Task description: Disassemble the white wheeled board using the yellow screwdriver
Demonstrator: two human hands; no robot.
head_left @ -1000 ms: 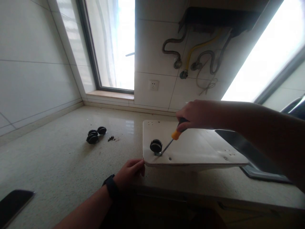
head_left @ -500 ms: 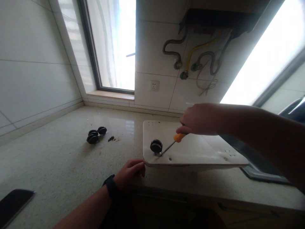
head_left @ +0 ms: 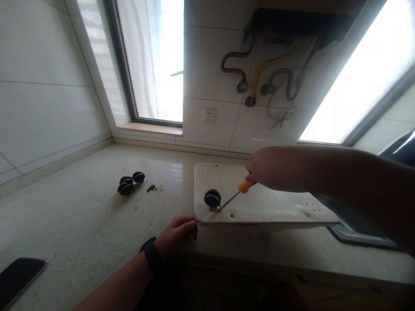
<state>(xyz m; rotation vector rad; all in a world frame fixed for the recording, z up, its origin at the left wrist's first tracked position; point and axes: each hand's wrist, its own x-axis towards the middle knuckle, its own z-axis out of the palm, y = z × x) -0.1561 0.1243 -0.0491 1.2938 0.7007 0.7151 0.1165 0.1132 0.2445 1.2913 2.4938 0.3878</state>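
A white board lies flat on the stone counter. A black caster wheel stands on its near left corner. My right hand is closed round the orange handle of a screwdriver, whose metal tip rests at the caster's base plate. My left hand, with a dark watch on the wrist, rests on the counter with curled fingers touching the board's left front corner.
Loose black casters and a few small screws lie on the counter to the left. A dark phone lies at the near left edge. A metal sink sits right of the board. Hoses hang on the tiled wall behind.
My right hand has dropped lower and tilted the screwdriver flatter, with its tip staying at the caster's base. My left hand has not moved.
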